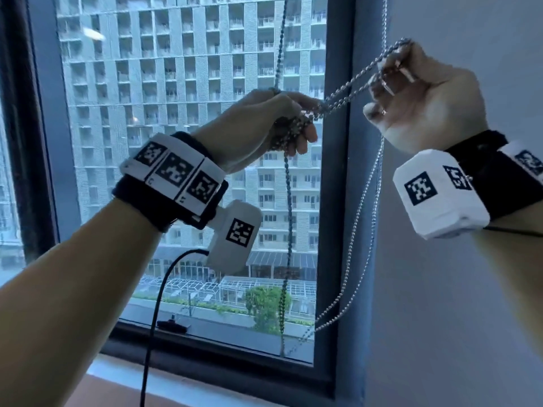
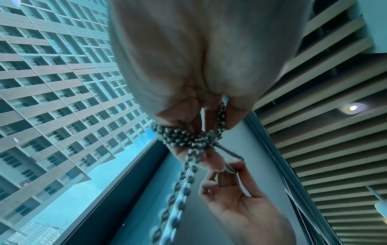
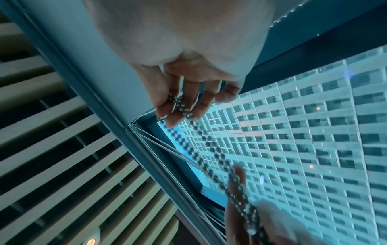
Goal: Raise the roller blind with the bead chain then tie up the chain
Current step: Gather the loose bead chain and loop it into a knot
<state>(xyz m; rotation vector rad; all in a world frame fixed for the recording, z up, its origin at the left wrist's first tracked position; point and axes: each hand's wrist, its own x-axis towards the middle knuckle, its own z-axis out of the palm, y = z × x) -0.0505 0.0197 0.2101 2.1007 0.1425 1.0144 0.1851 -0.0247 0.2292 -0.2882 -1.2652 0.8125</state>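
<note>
The bead chain (image 1: 349, 89) is made of lots of tiny round silver balls, all in a row like a string of little peas. It shines a bit where the window light hits it.

In the middle of the head view, the left hand (image 1: 264, 127) has its fingers curled around a thick bunch of the chain, wound round and round itself into a knotty lump. In the left wrist view that lump (image 2: 188, 137) sits near the middle of the frame, with the strands crossing over each other at the fingertips.

From the lump, two strands stretch tight up to the upper right of the head view. There the right hand (image 1: 423, 95) pinches them between its thumb and curled fingers. In the right wrist view the beads (image 3: 201, 142) run down from those fingers toward the lower right of the frame.

More chain hangs down in a long loose loop (image 1: 352, 245) on the right side of the window (image 1: 176, 83), almost to the bottom of the glass. One darker strand drops straight down in front of the glass.

Outside stands a tall building (image 1: 191, 54) with many balconies. A grey wall (image 1: 470, 289) fills the right of the head view. Both wrists wear black bands with white boxes.
</note>
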